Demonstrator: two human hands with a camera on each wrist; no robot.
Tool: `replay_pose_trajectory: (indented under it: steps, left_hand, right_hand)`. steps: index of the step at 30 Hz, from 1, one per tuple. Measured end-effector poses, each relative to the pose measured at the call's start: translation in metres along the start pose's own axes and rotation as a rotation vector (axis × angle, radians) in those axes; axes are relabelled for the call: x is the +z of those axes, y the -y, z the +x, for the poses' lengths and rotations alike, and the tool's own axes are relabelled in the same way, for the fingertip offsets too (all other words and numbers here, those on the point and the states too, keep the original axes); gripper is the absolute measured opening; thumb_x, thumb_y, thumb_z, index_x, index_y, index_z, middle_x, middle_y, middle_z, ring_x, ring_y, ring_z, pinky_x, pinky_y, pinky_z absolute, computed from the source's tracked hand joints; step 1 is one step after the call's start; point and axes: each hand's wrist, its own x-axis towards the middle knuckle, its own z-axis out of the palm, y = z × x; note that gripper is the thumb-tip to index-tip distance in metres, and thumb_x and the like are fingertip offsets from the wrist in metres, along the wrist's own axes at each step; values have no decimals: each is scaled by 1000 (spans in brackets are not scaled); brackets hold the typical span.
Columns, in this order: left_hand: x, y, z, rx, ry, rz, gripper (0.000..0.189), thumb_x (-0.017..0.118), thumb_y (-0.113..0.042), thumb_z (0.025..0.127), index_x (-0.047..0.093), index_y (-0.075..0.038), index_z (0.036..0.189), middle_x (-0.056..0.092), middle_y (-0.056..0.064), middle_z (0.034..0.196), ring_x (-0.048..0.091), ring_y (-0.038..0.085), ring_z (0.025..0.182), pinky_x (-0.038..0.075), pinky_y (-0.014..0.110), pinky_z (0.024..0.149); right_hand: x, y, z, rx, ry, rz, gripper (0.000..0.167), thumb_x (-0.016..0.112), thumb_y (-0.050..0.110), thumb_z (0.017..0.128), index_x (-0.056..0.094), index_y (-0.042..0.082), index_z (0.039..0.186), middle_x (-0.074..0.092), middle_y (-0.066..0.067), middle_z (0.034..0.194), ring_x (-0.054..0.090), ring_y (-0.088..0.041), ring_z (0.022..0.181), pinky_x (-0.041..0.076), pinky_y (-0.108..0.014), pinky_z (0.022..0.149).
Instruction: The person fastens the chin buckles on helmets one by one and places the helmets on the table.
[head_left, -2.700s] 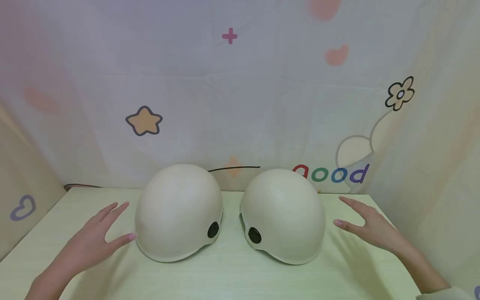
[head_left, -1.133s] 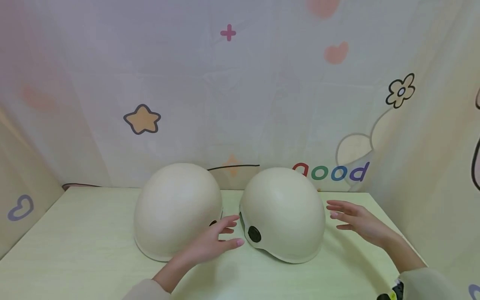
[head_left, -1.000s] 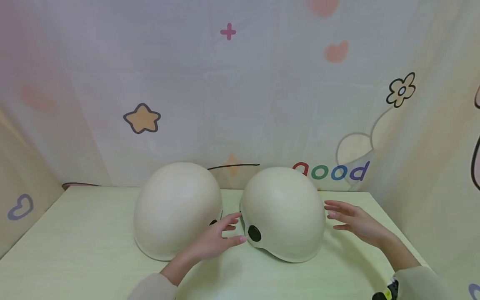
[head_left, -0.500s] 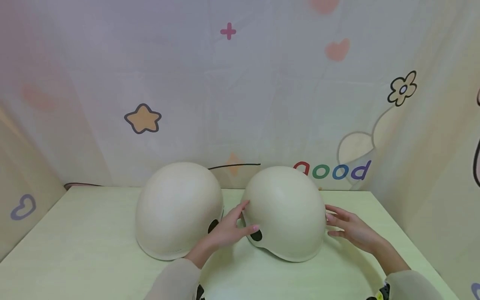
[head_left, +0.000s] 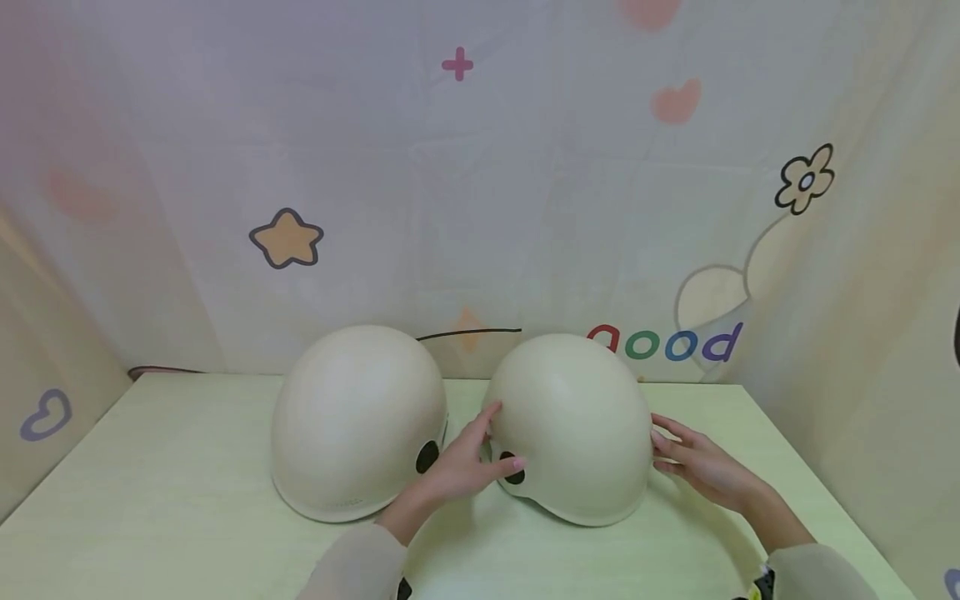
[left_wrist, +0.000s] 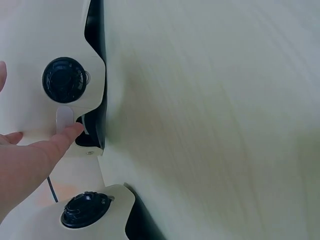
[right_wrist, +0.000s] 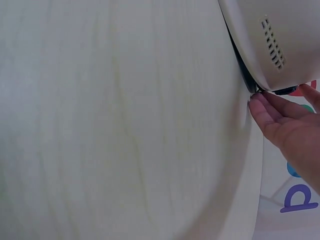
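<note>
Two cream helmets stand side by side on a pale table, domes up. My left hand (head_left: 465,458) is at the left side of the right helmet (head_left: 573,417), its index finger and thumb extended over the shell. In the left wrist view, a fingertip (left_wrist: 75,129) touches that helmet's lower edge, just below a round black disc (left_wrist: 65,80). On the opposite side, my right hand (head_left: 705,462) has its fingers against the shell. The right wrist view shows those fingertips (right_wrist: 257,100) right at the rim, near a slotted vent (right_wrist: 272,42).
The left helmet (head_left: 352,425) stands close beside my left forearm, with its own black disc (head_left: 427,457). A printed curtain (head_left: 480,208) hangs behind the table (head_left: 150,483) and along both sides.
My left hand has crossed from the left helmet's outer side to the right helmet, over its disc. My right hand has come inward to the right helmet's side. Both helmets stay in place.
</note>
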Motion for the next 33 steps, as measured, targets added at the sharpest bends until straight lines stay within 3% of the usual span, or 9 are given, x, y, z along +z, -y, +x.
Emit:
replay_pose_trajectory:
  steps: [5, 12, 16, 18, 22, 25, 29, 33]
  left_hand:
    - [1, -2, 0, -3, 6, -13, 84, 66, -34, 83, 15, -11, 146, 29, 19, 141, 35, 35, 124, 36, 53, 93]
    - [0, -3, 0, 2, 15, 0, 85, 66, -36, 83, 13, -15, 147, 30, 20, 140, 35, 33, 124, 35, 50, 94]
    - [-1, -4, 0, 46, 15, 18, 84, 67, -32, 83, 14, -18, 147, 36, 18, 132, 45, 28, 101, 42, 40, 79]
    - [-1, -6, -1, 63, 7, 29, 84, 67, -30, 83, 14, -18, 147, 38, 18, 127, 44, 26, 89, 39, 36, 72]
    - [-2, -10, -5, 63, -42, 58, 84, 69, -30, 81, 17, -15, 146, 33, 18, 135, 43, 31, 110, 39, 44, 88]
    - [-4, -15, -7, 62, -86, 50, 84, 70, -30, 80, 20, -7, 144, 24, 18, 143, 27, 32, 130, 29, 49, 101]
    - [-6, -21, -8, 66, -108, -17, 85, 72, -30, 79, 21, 1, 140, 23, 20, 143, 33, 35, 126, 35, 48, 97]
    - [-7, -23, -9, 74, -129, 0, 89, 73, -32, 77, 20, -4, 142, 25, 18, 143, 38, 32, 120, 38, 46, 93]
  right_hand:
    - [0, -1, -1, -9, 21, 15, 65, 38, 27, 99, 1, -5, 143, 10, -33, 143, 48, -5, 110, 34, -41, 98]
    - [1, 4, -4, 20, 9, -7, 68, 43, 25, 97, 3, -6, 142, 22, -33, 139, 53, -21, 108, 40, -42, 94]
    - [4, 7, -7, 17, -4, -7, 68, 47, 24, 96, 5, -6, 142, 26, -34, 137, 55, -23, 106, 43, -39, 91]
    - [6, 10, -9, 4, -12, -7, 68, 48, 22, 96, 6, -6, 141, 25, -34, 137, 55, -21, 105, 45, -39, 90]
    - [10, 18, -13, -21, -20, -13, 67, 49, 19, 95, 8, -5, 142, 26, -35, 134, 54, -21, 104, 46, -41, 87]
    - [14, 26, -15, -35, -40, -22, 67, 51, 18, 94, 10, -3, 143, 31, -34, 129, 54, -21, 103, 47, -41, 85]
    - [17, 36, -18, -63, -91, -36, 63, 54, 14, 92, 19, -1, 142, 36, -30, 124, 53, -21, 99, 49, -38, 82]
    - [21, 46, -20, -106, -143, -54, 58, 57, 11, 90, 28, -1, 139, 42, -23, 119, 54, -18, 96, 49, -34, 79]
